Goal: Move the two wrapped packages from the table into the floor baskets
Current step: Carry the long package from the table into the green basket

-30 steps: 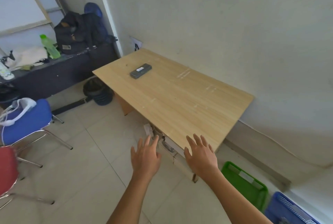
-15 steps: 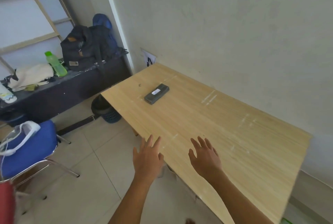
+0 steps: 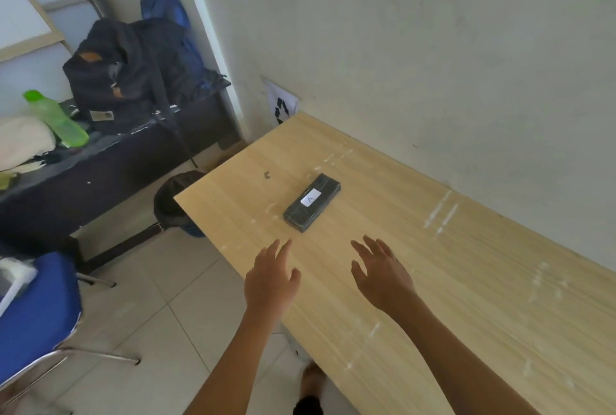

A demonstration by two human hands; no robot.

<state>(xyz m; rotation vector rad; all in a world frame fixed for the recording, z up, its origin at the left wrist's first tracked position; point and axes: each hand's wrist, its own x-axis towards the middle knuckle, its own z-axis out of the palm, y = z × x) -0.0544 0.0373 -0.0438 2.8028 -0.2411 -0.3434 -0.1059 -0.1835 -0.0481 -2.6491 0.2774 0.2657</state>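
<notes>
One dark wrapped package [image 3: 312,202] with a small white label lies flat on the wooden table [image 3: 466,281], toward its far left end. My left hand [image 3: 270,276] hovers over the table's near edge, fingers apart and empty, just short of the package. My right hand [image 3: 383,273] is held over the tabletop to the right of it, also spread and empty. Neither hand touches the package. No second package and no floor baskets are in view.
A dark round bin [image 3: 176,204] stands on the floor by the table's left corner. A low dark bench [image 3: 110,164] at the left carries a black backpack [image 3: 133,71] and a green bottle [image 3: 55,117]. A blue chair [image 3: 33,308] stands near left.
I have walked closer along the table toward the package. Both hands went from beside the table's end to over the tabletop near the package. The green and blue baskets dropped out of view.
</notes>
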